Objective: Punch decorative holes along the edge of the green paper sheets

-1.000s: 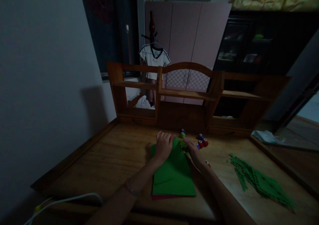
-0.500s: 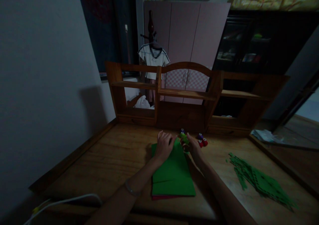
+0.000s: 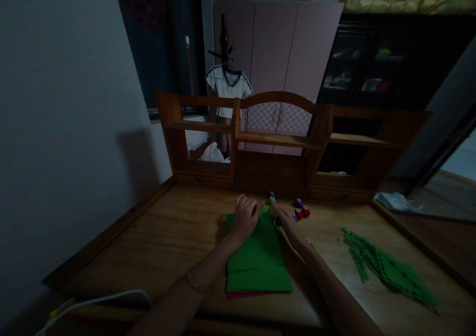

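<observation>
A green sheet [image 3: 256, 261] lies on the wooden desk with a red layer showing under its near edge. My left hand [image 3: 246, 217] rests on the sheet's far left part, its fingers curled together; what they pinch, if anything, is too small to make out. Beside the far right edge of the sheet is my right hand [image 3: 289, 227], fingers close together, tips near a small green object [image 3: 272, 210]; whether it grips anything is unclear. Small red pieces [image 3: 305, 211] and a purple one [image 3: 299, 203] with white tops stand just beyond my right hand.
Punched green scraps [image 3: 390, 271] lie on the desk at the right. A wooden shelf unit [image 3: 275, 139] stands along the back edge. At the near left runs a white cable [image 3: 111, 295]. A wall borders the left side.
My right hand has shifted slightly left, its fingers closer to my left hand. More of the small pieces beyond it now show. My left hand has stayed in place.
</observation>
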Tool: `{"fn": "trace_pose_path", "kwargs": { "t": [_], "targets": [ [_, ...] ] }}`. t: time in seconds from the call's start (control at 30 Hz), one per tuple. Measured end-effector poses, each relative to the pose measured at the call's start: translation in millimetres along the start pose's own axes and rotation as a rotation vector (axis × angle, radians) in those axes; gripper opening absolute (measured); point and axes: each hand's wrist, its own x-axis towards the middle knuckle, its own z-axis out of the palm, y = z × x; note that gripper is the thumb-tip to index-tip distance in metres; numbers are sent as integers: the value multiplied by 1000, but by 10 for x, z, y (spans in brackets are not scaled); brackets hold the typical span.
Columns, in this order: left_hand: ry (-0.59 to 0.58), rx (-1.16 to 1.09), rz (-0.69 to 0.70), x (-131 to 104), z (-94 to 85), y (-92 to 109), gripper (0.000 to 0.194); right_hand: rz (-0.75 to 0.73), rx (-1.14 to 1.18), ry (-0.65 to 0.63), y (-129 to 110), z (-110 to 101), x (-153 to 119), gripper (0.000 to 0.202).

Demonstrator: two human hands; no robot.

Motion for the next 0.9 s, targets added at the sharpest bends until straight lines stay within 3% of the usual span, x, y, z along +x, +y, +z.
{"fn": "trace_pose_path", "kwargs": {
  "t": [0.3, 0.5, 0.9],
  "targets": [
    [-21, -4, 1, 6, -24, 25, 26, -2, -30, -10, -32, 5, -12, 37],
    [-17, 4, -1, 5, -10, 3, 25, -9, -12, -107, -108, 11, -18, 40],
    [4, -13, 25, 10, 12, -19, 22, 38, 43, -32, -102, 41, -3, 39]
  ]
}}
